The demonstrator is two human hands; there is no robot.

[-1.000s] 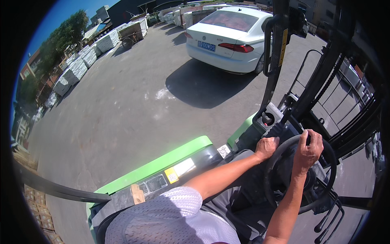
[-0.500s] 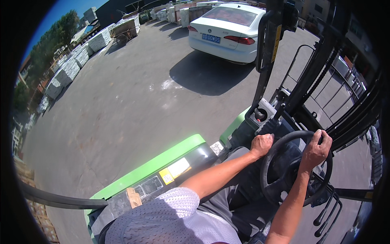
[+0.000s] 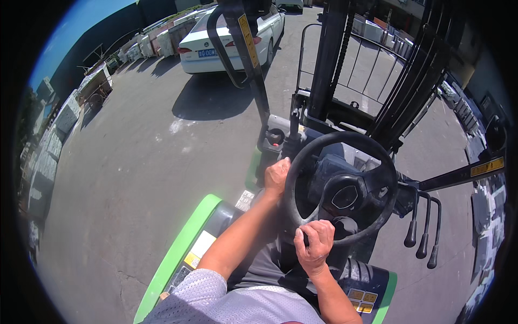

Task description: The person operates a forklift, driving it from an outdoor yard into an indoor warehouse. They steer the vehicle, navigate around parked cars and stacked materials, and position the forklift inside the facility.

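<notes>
Right hand point(image 3: 315, 245): curled over the near rim of the steering wheel point(image 3: 345, 195), thumb apart, probably so the palm can steer.
Wheel: right ahead of the lap, presumably to suit both arms.
Left hand point(image 3: 277, 175): bunched beside the left rim, fingers hidden; I cannot tell what it grasps.
Levers point(image 3: 422, 247): three, knobbed, right of the wheel, likely for easy reach.
Mast point(image 3: 328, 59): upright ahead.
White car point(image 3: 194, 40): beyond, ahead-left.

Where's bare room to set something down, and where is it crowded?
Bare: pavement between the green fender and the white car; the ground strip right of the three levers. Crowded: around the steering wheel, left hand and right hand.
</notes>
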